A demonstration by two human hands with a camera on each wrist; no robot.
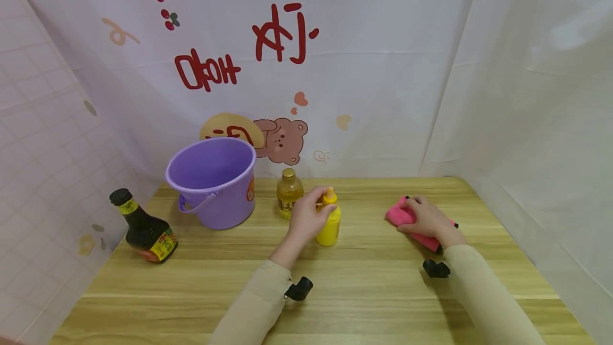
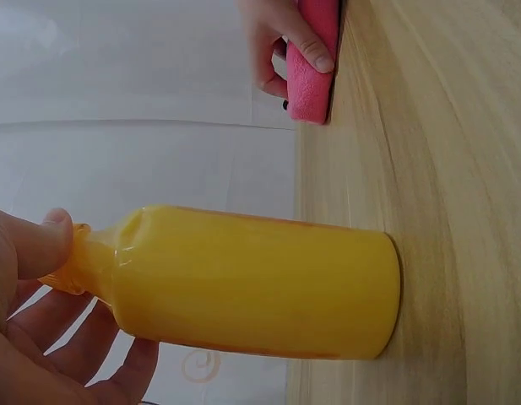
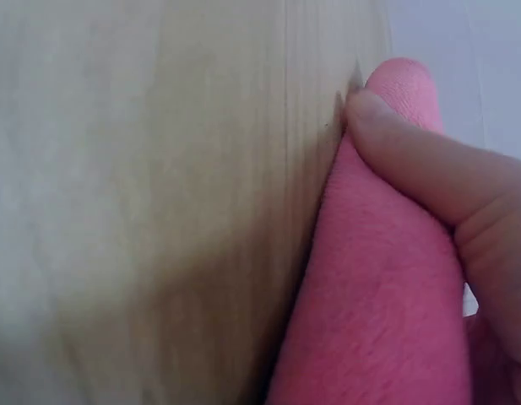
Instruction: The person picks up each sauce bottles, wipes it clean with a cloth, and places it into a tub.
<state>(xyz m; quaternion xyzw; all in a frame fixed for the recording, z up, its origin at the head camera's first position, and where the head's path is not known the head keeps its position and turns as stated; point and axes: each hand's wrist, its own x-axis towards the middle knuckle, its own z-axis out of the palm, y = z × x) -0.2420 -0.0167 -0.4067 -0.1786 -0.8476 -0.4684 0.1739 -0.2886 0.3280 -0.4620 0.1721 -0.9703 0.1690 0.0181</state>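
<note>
My left hand [image 1: 308, 217] pinches the neck of a yellow squeeze bottle [image 1: 328, 230] by its cap, thumb on one side and fingers on the other. In the left wrist view the yellow bottle [image 2: 260, 287] stands upright with its base at the wooden tabletop. Over to the right, my right hand [image 1: 426, 220] grips a folded pink cloth [image 1: 398, 214] with dark edges, low at the table. The right wrist view has the thumb pressed along the pink cloth [image 3: 378, 278], and the other fingers are mostly hidden behind it.
A purple bucket [image 1: 225, 206] with its handle down stands at the back left. Left of it, a dark sauce bottle [image 1: 148, 233] with a black cap leans in view. An oil bottle [image 1: 289, 196] stands just behind my left hand. White printed curtains [image 1: 383, 68] enclose the wooden table [image 1: 373, 292].
</note>
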